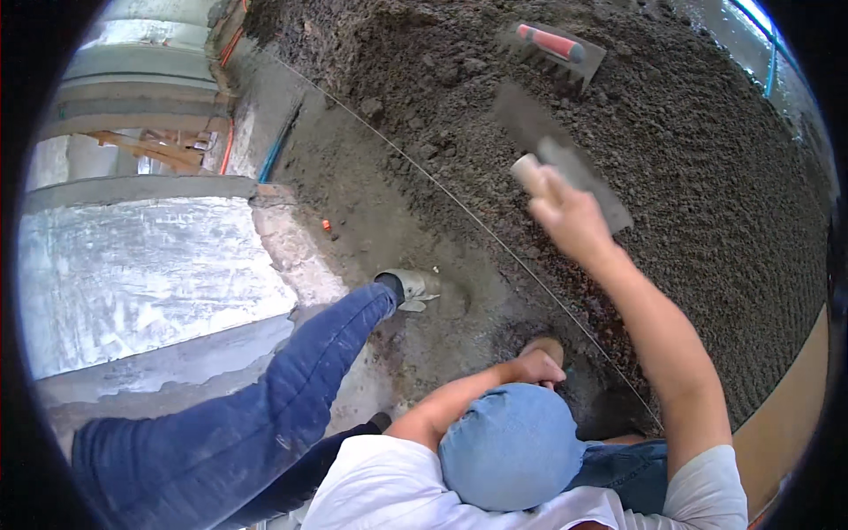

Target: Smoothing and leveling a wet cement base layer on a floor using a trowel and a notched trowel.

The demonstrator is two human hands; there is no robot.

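Observation:
Neither my left hand nor my right hand shows. Below me a co-worker in a blue cap (508, 446) and white shirt bends over dark, rough mortar (698, 177). The co-worker's right hand (570, 221) grips a steel finishing trowel (605, 194) by its pale handle, its blade blurred above the mortar. The co-worker's left hand (539, 369) is low by the floor, near a tan rounded thing whose nature I cannot make out. A notched trowel (549, 42) with a red handle lies on the mortar farther up. A taut string (468, 206) runs diagonally along the mortar's edge.
A leg (322, 362) in blue jeans reaches to a pale shoe (415, 291) on the concrete floor (353, 230). At left are a whitish slab (150, 274), wooden planks (141, 150) and coloured conduits (278, 141). A small orange piece (327, 225) lies on the floor. A tan board (777, 389) borders the right.

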